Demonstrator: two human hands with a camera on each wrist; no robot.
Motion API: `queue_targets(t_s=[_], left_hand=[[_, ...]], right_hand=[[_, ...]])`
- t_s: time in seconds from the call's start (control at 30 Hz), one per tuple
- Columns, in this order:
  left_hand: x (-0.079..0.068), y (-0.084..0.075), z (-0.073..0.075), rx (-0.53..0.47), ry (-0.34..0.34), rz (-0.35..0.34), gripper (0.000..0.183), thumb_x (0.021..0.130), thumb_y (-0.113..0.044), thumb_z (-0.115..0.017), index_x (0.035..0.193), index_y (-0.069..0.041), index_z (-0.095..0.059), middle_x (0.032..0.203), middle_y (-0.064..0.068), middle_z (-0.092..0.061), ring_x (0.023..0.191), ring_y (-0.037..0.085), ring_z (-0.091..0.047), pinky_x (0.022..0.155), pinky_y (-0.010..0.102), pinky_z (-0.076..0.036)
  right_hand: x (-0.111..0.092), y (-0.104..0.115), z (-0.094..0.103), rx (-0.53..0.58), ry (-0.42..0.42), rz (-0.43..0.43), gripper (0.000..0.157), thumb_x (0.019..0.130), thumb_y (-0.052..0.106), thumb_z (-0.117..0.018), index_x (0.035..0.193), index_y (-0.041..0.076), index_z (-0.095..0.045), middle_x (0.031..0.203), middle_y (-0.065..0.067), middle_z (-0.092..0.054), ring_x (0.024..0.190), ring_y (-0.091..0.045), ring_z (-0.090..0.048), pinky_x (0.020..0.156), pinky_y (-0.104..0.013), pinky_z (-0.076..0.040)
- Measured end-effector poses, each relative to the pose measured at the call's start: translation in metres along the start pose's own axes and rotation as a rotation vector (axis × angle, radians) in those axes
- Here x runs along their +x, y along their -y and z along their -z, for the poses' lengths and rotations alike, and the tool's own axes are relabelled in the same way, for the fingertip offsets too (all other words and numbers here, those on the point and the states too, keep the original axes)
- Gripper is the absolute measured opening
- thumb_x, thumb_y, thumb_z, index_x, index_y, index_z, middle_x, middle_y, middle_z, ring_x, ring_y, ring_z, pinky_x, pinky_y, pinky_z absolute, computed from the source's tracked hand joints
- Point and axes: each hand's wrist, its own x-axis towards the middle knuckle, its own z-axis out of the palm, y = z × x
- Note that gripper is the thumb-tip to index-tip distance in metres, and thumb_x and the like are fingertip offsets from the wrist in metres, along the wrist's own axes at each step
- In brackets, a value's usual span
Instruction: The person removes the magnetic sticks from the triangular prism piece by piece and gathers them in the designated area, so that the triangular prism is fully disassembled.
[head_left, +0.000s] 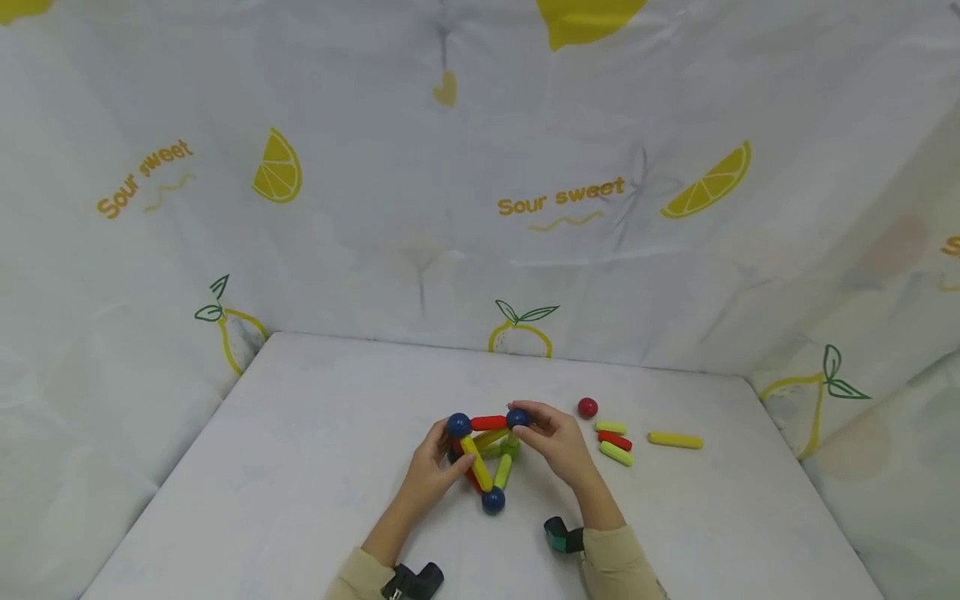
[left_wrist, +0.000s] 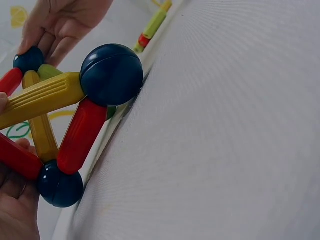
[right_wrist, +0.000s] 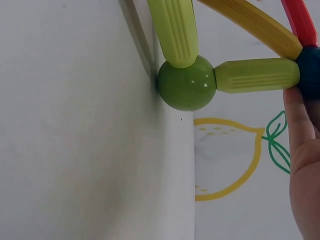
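Note:
Both hands hold a building-toy frame of colored rods and balls above and on the white table. My left hand [head_left: 429, 475] grips its left side, thumb by a yellow rod [head_left: 477, 463] under the upper left blue ball [head_left: 459, 425]. My right hand [head_left: 558, 442] pinches the upper right blue ball [head_left: 517, 418] between thumb and fingers. A red rod [head_left: 489, 422] joins these two balls. Nearest the wearer is another blue ball [head_left: 492, 501]. In the right wrist view, two light green rods meet at a green ball [right_wrist: 187, 84]. The left fingers partly hide the frame's left side.
Right of the frame lie a loose red ball [head_left: 588, 407], a short red rod [head_left: 615, 440], two short light green rods [head_left: 617, 453] and a longer yellow rod [head_left: 675, 440]. A lemon-print cloth [head_left: 405, 283] hangs behind the table [head_left: 300, 433].

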Motion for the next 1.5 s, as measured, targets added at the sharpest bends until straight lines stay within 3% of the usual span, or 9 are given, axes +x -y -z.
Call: queue_targets(t_s=[0.2,0.43,0.77,1.03,1.27,1.5], left_hand=[[0.001,-0.002,0.001,0.002,0.006,-0.014,0.054,0.086,-0.026,-0.07,0.132,-0.014,-0.046,0.136,0.004,-0.054,0.128,0.023,-0.05,0.106,0.041,-0.039],[0.01,-0.015,-0.001,-0.061,-0.021,-0.066,0.053,0.088,-0.011,-0.068,0.135,-0.009,-0.044,0.129,0.014,-0.059,0.12,0.025,-0.057,0.103,0.039,-0.043],[0.013,-0.05,-0.003,-0.117,-0.061,0.039,0.034,0.089,-0.005,-0.064,0.121,-0.003,-0.051,0.119,0.021,-0.058,0.103,0.025,-0.059,0.096,0.025,-0.049],[0.014,-0.045,-0.005,-0.155,-0.056,0.06,0.033,0.09,-0.006,-0.063,0.121,-0.005,-0.051,0.126,0.028,-0.052,0.108,0.03,-0.056,0.098,0.026,-0.048],[0.014,-0.048,-0.005,-0.157,-0.05,0.036,0.034,0.089,-0.004,-0.063,0.121,-0.002,-0.051,0.123,0.021,-0.054,0.11,0.034,-0.057,0.098,0.026,-0.048],[0.014,-0.05,-0.006,-0.158,-0.048,0.025,0.035,0.089,-0.003,-0.062,0.122,0.002,-0.05,0.123,0.026,-0.052,0.106,0.031,-0.057,0.097,0.024,-0.048]], right_hand=[[0.002,0.0,0.004,0.016,0.033,0.0,0.039,0.09,0.01,-0.064,0.126,-0.002,-0.056,0.129,-0.018,-0.059,0.119,-0.031,-0.057,0.094,-0.021,-0.049],[0.0,-0.004,0.003,0.04,0.042,0.024,0.041,0.088,0.005,-0.065,0.127,-0.003,-0.055,0.132,-0.02,-0.056,0.123,-0.034,-0.052,0.096,-0.021,-0.048],[-0.001,-0.008,0.0,0.003,0.04,0.056,0.042,0.089,0.007,-0.065,0.127,-0.003,-0.054,0.13,-0.02,-0.057,0.119,-0.034,-0.055,0.094,-0.02,-0.049],[0.008,-0.041,0.005,0.079,0.059,0.062,0.049,0.088,0.02,-0.068,0.129,-0.002,-0.054,0.13,-0.016,-0.058,0.116,-0.022,-0.059,0.093,-0.018,-0.049],[0.009,-0.046,0.006,0.166,0.057,0.045,0.05,0.09,0.02,-0.066,0.13,-0.006,-0.051,0.131,-0.018,-0.057,0.113,-0.006,-0.06,0.094,-0.017,-0.048],[0.01,-0.052,0.004,0.27,0.052,0.067,0.045,0.091,0.01,-0.062,0.13,-0.008,-0.049,0.133,-0.025,-0.053,0.114,-0.005,-0.059,0.095,-0.018,-0.048]])
